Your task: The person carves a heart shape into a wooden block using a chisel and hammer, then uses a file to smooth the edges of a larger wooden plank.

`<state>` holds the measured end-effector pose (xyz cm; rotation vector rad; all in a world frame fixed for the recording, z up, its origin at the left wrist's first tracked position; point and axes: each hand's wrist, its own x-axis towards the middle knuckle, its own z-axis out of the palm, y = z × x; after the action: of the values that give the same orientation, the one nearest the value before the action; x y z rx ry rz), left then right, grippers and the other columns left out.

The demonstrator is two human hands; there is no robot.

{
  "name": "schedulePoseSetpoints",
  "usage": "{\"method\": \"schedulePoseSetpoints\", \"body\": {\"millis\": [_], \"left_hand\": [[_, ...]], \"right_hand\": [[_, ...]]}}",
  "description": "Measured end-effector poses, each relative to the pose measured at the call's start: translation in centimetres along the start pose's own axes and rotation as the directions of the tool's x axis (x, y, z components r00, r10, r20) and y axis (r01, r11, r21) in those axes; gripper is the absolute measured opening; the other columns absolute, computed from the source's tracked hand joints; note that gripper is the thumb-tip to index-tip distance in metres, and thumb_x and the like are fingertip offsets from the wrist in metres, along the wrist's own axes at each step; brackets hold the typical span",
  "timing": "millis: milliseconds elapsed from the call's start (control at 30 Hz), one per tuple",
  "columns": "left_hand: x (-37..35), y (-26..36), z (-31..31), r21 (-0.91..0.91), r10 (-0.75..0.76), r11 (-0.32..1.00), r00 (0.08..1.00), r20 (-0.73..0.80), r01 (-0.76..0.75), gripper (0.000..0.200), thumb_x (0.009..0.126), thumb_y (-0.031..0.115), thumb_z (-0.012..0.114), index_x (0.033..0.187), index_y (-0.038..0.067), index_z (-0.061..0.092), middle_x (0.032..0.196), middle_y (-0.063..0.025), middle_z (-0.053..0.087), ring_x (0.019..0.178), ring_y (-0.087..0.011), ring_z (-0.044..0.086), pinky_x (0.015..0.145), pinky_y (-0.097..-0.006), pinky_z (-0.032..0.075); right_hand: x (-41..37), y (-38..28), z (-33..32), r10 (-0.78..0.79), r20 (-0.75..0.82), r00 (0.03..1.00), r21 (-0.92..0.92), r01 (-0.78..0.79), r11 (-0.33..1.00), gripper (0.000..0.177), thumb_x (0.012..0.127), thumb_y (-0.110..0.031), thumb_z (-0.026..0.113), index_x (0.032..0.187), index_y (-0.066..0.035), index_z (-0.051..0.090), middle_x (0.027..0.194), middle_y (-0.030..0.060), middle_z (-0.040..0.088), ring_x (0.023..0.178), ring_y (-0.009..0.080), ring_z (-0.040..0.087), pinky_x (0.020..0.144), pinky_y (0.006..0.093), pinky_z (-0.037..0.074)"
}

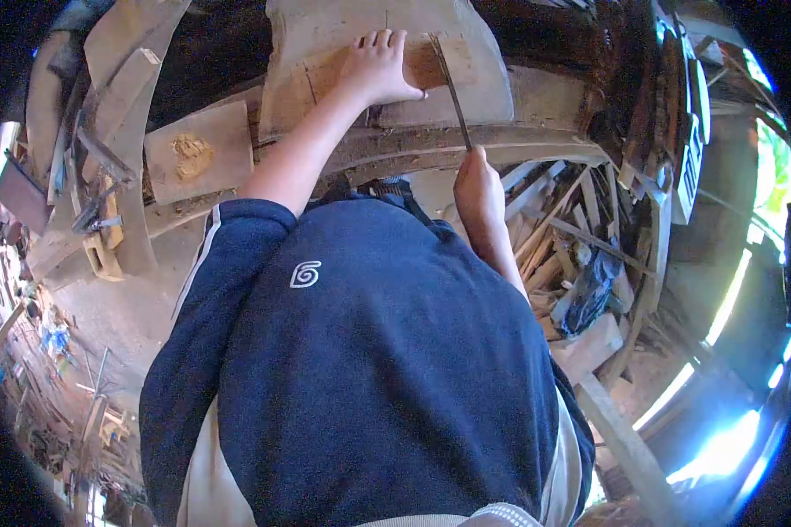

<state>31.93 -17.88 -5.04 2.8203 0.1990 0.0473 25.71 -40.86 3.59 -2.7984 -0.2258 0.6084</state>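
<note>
Here, your left hand [380, 72] lies spread on the wooden board [479, 92] beneath it; just right of it, a long thin tool [451, 90] runs back to your right hand [479, 186], which grasps it. Likely you're cutting or marking; the next stroke calls for firm bracing.

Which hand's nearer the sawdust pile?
Left. The left hand rests on the wood, beyond the sawdust pile and to its right. The right hand, holding a thin tool, is farther off to the right.
</note>
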Motion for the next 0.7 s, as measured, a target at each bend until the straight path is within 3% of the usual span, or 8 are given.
{"method": "schedulePoseSetpoints", "body": {"millis": [267, 367, 467, 567, 700], "left_hand": [[0.1, 0.1, -1.5, -0.054, 0.020, 0.998, 0.999, 0.043, -0.018, 0.107, 0.058, 0.062, 0.077, 0.138, 0.003, 0.037, 0.136, -0.0180, 0.047, 0.128, -0.0320, 0.044, 0.108, -0.0484, 0.034], [0.3, 0.2, -0.8, -0.083, -0.017, 0.996, 0.999, 0.034, 0.020, 0.106, 0.057, 0.059, 0.078, 0.138, 0.003, 0.038, 0.136, -0.0169, 0.047, 0.128, -0.0311, 0.044, 0.107, -0.0477, 0.034], [0.3, 0.4, -1.2, -0.049, -0.014, 0.999, 0.999, 0.033, 0.016, 0.106, 0.057, 0.057, 0.079, 0.139, 0.004, 0.037, 0.137, -0.0171, 0.047, 0.128, -0.0315, 0.044, 0.108, -0.0497, 0.033], [0.3, 0.6, -2.9, -0.098, -0.038, 0.994, 0.992, 0.124, 0.051, 0.107, 0.057, 0.056, 0.080, 0.139, 0.005, 0.035, 0.137, -0.0170, 0.047, 0.129, -0.0320, 0.043, 0.108, -0.0515, 0.031], [0.5, 0.2, -1.0, -0.111, -0.032, 0.993, 0.999, 0.044, 0.037, 0.107, 0.056, 0.055, 0.080, 0.139, 0.005, 0.035, 0.137, -0.0164, 0.046, 0.128, -0.0332, 0.043, 0.108, -0.0511, 0.031]], "right_hand": [[0.5, 0.7, -0.4, 0.021, 0.076, 0.997, 0.019, -0.022, 1.000, 0.018, 0.097, -0.020, 0.039, 0.100, -0.003, 0.045, 0.084, 0.0326, 0.062, 0.083, 0.0525, 0.059, 0.072, 0.0600, 0.046], [3.6, -0.1, -0.3, -0.086, 0.063, 0.994, 0.025, 0.085, 0.996, 0.017, 0.096, -0.019, 0.040, 0.100, -0.002, 0.045, 0.084, 0.0332, 0.062, 0.083, 0.0530, 0.059, 0.071, 0.0599, 0.046], [8.3, -2.1, 1.8, -0.081, 0.001, 0.997, -0.019, 0.081, 0.997, 0.017, 0.095, -0.018, 0.042, 0.101, -0.002, 0.045, 0.084, 0.0340, 0.062, 0.082, 0.0532, 0.059, 0.070, 0.0605, 0.046], [6.9, -1.6, 0.4, -0.138, 0.006, 0.990, 0.057, 0.137, 0.989, 0.016, 0.095, -0.016, 0.041, 0.099, -0.001, 0.046, 0.083, 0.0343, 0.061, 0.081, 0.0527, 0.059, 0.070, 0.0607, 0.046], [3.8, 0.4, -0.6, -0.062, 0.130, 0.990, -0.059, 0.070, 0.996, 0.014, 0.091, -0.011, 0.043, 0.101, -0.002, 0.046, 0.082, 0.0312, 0.064, 0.081, 0.0488, 0.063, 0.067, 0.0569, 0.051]]}}
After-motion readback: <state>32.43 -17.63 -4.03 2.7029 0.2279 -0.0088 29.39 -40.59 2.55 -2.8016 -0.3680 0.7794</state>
